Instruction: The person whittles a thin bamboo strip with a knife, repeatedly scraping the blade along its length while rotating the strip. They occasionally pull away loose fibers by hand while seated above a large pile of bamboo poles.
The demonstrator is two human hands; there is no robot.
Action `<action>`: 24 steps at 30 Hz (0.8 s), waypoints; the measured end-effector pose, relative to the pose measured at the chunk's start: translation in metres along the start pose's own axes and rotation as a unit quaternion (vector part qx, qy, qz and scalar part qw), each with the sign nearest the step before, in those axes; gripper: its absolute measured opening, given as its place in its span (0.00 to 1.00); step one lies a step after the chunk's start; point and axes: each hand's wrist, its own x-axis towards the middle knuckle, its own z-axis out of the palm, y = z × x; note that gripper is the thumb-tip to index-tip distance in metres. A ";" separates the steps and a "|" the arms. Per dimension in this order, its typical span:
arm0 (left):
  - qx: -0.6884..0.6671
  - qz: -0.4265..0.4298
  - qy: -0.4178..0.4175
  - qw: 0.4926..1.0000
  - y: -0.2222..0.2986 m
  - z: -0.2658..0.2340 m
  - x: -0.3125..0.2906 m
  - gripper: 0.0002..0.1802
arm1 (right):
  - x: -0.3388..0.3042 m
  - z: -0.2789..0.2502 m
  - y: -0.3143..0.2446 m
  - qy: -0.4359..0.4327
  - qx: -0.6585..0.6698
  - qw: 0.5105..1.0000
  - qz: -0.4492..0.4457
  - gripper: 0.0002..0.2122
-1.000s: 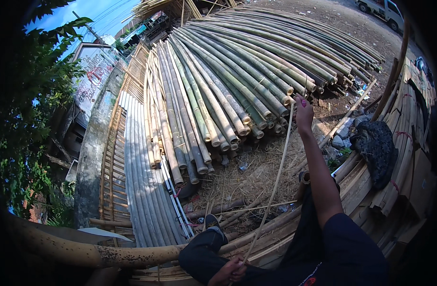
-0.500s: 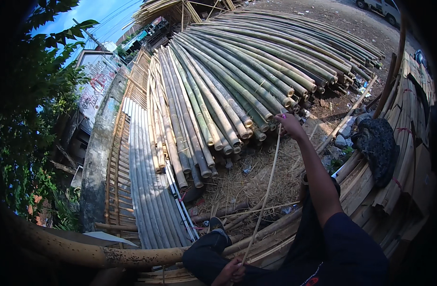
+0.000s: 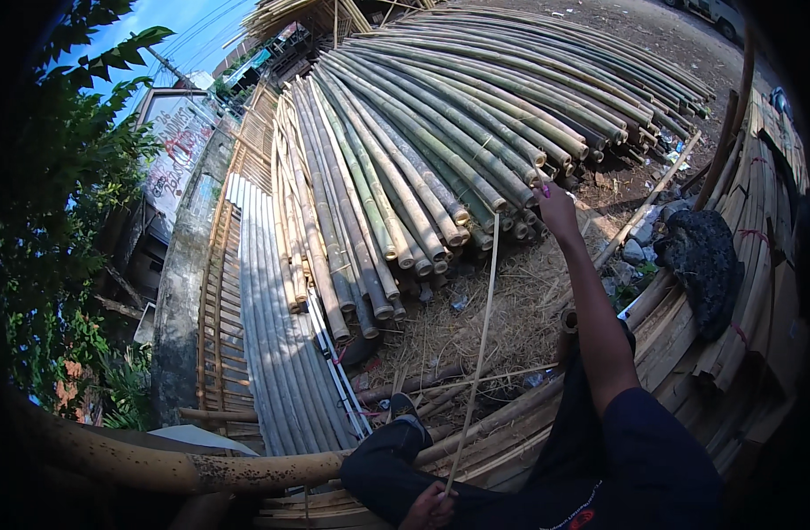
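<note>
My left hand (image 3: 430, 507), low in front of my body, is closed round the lower end of a long thin bamboo strip (image 3: 477, 367). The strip rises at a slight slant, and its upper tip stands free before the pile of poles. My right arm is stretched far forward. At its end my right hand (image 3: 558, 210) is closed on a small purple-handled tool (image 3: 545, 190), whose thin pale upper part sticks up; its exact kind is too small to make out. This hand is to the right of the strip's tip and apart from it.
Stacked bamboo poles (image 3: 440, 159) fan out ahead. Split bamboo slats (image 3: 688, 336) lie at the right beside a dark, rough lump (image 3: 701, 269). A thick bamboo pole (image 3: 237, 473) crosses at lower left, near corrugated sheeting (image 3: 286, 353). Straw and scraps (image 3: 440, 344) litter the ground.
My right hand has moved right and slightly up, away from the strip's upper end. The strip now stands more upright with its tip free. My left hand stays closed on it.
</note>
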 end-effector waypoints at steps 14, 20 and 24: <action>-0.124 0.121 -0.059 0.983 0.035 0.026 0.098 0.11 | -0.079 0.062 -0.072 -0.508 0.414 0.729 0.195 0.10; -0.063 0.092 -0.079 0.991 0.061 0.027 0.124 0.13 | -0.087 0.085 -0.061 -0.482 0.349 0.802 0.047 0.07; 0.041 0.100 -0.075 0.991 0.119 0.039 0.151 0.18 | -0.089 0.066 -0.089 -0.484 0.354 0.791 0.122 0.06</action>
